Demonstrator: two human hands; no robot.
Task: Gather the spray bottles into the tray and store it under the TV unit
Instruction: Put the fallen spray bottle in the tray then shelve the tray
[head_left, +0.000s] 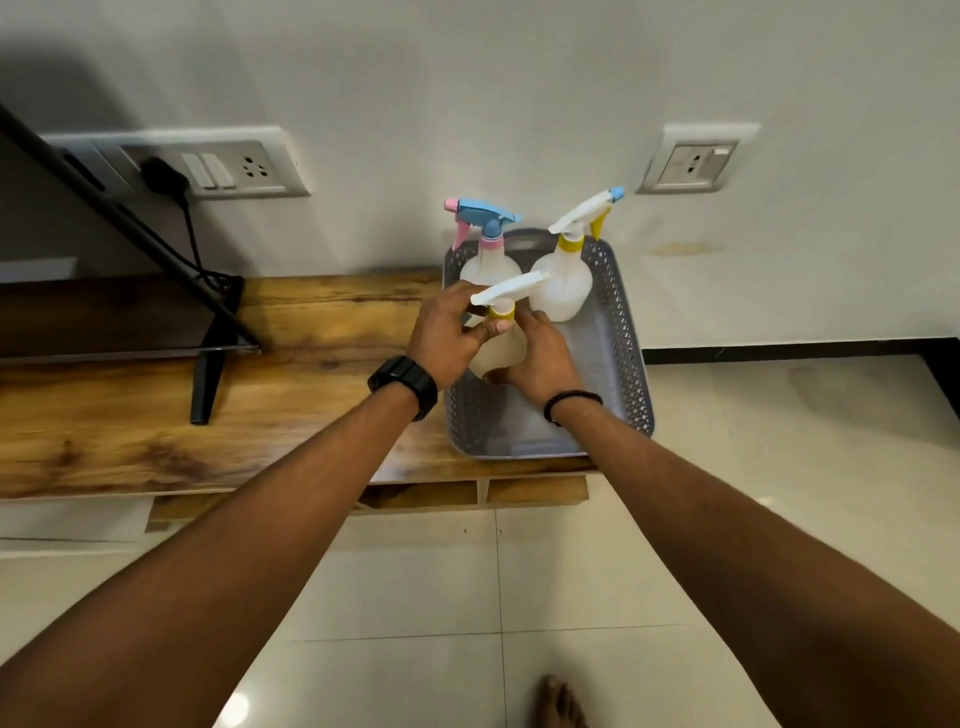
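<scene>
A grey perforated tray sits on the right end of the wooden TV unit. Two translucent spray bottles stand at its far end: one with a blue and pink head, one with a white and yellow head. A third spray bottle with a white head and yellow collar is over the tray's middle. My left hand grips its neck and my right hand wraps its body from the right. Its base is hidden by my hands.
A TV on a black stand occupies the left of the unit, with a cable running to a wall socket panel. Another socket is on the right wall. Open shelves lie under the unit. My bare foot stands on the tiled floor.
</scene>
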